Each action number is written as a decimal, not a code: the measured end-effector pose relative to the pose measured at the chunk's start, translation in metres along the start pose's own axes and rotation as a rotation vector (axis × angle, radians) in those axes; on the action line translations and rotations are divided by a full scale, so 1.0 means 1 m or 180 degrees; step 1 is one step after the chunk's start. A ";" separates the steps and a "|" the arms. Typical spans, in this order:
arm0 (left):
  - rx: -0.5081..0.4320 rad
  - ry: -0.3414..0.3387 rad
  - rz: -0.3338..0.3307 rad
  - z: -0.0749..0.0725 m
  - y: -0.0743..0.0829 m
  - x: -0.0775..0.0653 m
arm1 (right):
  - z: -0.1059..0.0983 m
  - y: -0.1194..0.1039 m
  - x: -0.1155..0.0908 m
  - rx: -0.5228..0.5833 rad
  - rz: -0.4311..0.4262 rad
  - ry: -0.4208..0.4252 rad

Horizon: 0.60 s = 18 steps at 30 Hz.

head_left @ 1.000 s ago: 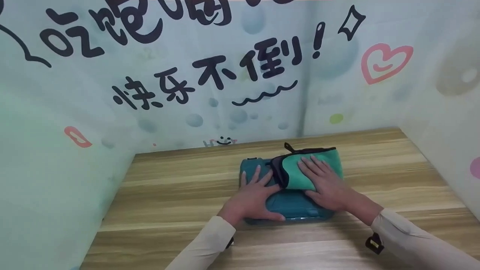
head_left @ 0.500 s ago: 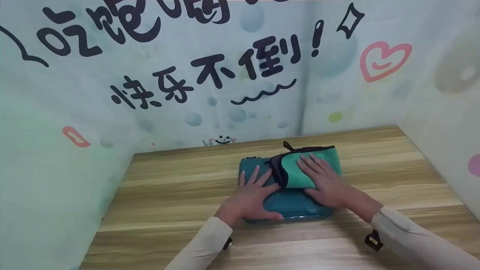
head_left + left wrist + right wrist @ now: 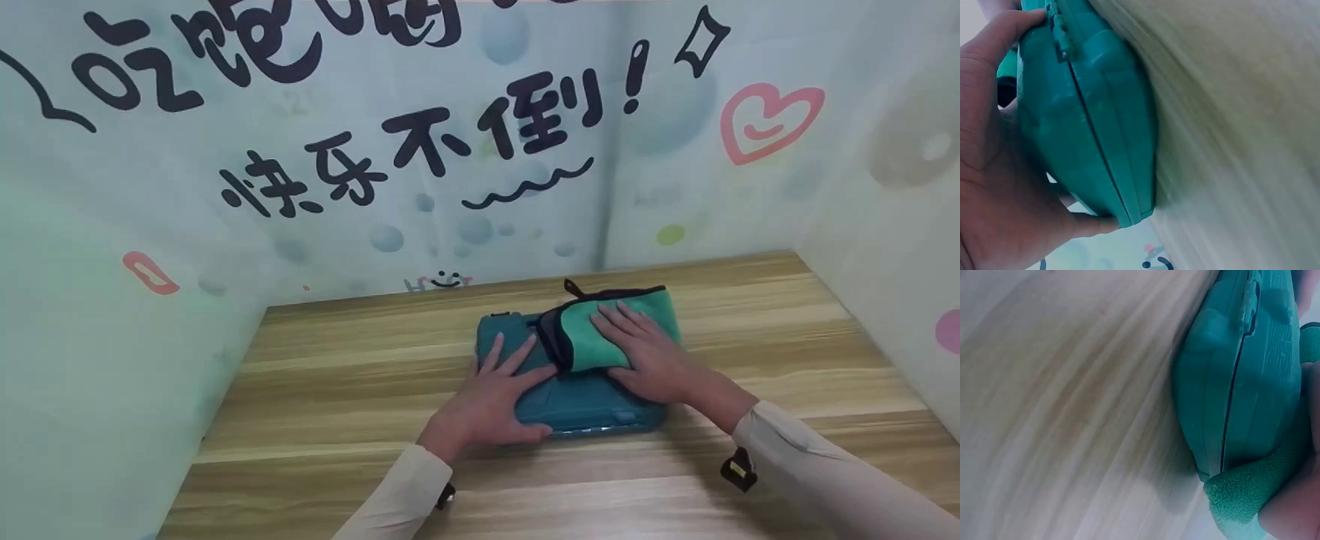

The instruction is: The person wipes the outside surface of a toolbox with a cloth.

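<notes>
A teal hard plastic case (image 3: 589,405) lies flat on the wood-grain table, its lid seam and a side fitting showing in both wrist views. Across its back right part lies a folded green cloth (image 3: 589,341) with black trim and a small black loop. My left hand (image 3: 487,401) rests with spread fingers on the case's left part, thumb at the front edge; in the left wrist view its thumb and a finger reach the case's edges. My right hand (image 3: 652,360) lies flat on the cloth, fingers extended. The cloth's fuzzy edge (image 3: 1252,489) drapes over the case's end in the right wrist view.
The wood-grain table (image 3: 337,397) stretches to both sides of the case. A pale printed backdrop (image 3: 337,247) with black writing rises behind it, and similar panels stand left and right. Black wrist devices (image 3: 739,470) show under the sleeves.
My left hand has slid slightly left and toward me on the case. The right hand and the cloth have shifted slightly left and away from me. The case has barely moved.
</notes>
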<state>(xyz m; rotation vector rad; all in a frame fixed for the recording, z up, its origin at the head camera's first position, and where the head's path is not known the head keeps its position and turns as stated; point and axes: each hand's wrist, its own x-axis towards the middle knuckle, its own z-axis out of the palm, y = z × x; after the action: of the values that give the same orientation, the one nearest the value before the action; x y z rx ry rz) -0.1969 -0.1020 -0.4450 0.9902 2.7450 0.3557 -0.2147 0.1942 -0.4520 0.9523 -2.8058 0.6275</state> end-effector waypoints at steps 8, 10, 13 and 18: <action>0.0036 0.0080 -0.0038 0.001 0.002 0.000 | 0.005 -0.004 -0.008 -0.0052 -0.0034 -0.0089; 0.0048 0.0101 -0.0055 0.002 0.002 0.000 | 0.006 -0.008 -0.012 -0.0108 -0.0060 -0.0115; -0.0005 0.0148 -0.0045 0.002 0.002 -0.001 | 0.007 -0.014 -0.019 -0.0217 -0.0134 -0.0095; -0.0065 0.0177 -0.0058 0.003 0.002 -0.002 | 0.009 -0.025 -0.031 -0.0386 -0.0204 -0.0050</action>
<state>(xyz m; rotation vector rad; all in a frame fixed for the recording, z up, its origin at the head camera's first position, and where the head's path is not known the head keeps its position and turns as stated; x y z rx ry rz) -0.1933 -0.1008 -0.4470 0.9636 2.7921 0.4136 -0.1749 0.1899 -0.4584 1.0234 -2.7773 0.4383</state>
